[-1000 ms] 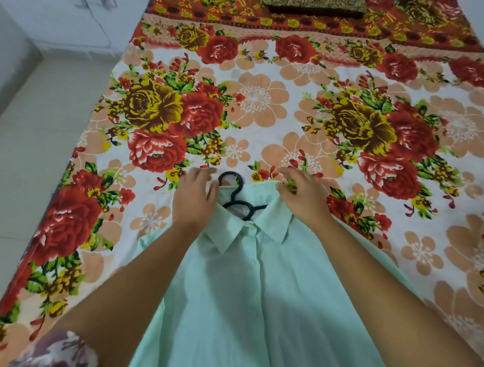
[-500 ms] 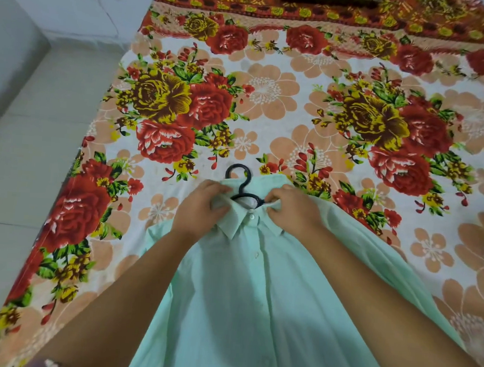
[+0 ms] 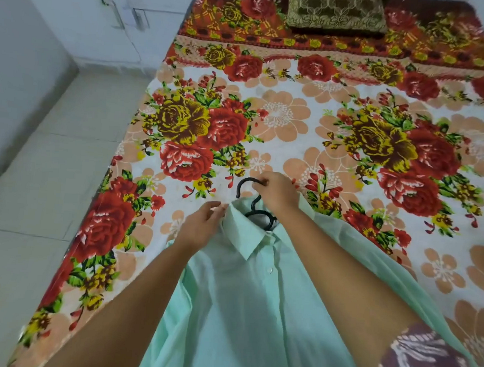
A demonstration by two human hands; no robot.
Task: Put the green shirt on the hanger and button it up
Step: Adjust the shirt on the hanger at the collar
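Covering most of the view, a bed (image 3: 296,124) with a flowered sheet carries the green shirt (image 3: 240,312), which is spread on it near the person, collar toward the far end. A dark patterned cushion (image 3: 336,10) sits at the head of the bed. The left hand (image 3: 203,226) has its fingers closed on the left side of the collar and holds the cloth. The right hand (image 3: 277,194) pinches the hook of the black hanger (image 3: 245,183). The hanger body is inside the shirt neck; only the hook and a loop show. A small white button (image 3: 270,270) shows below the collar.
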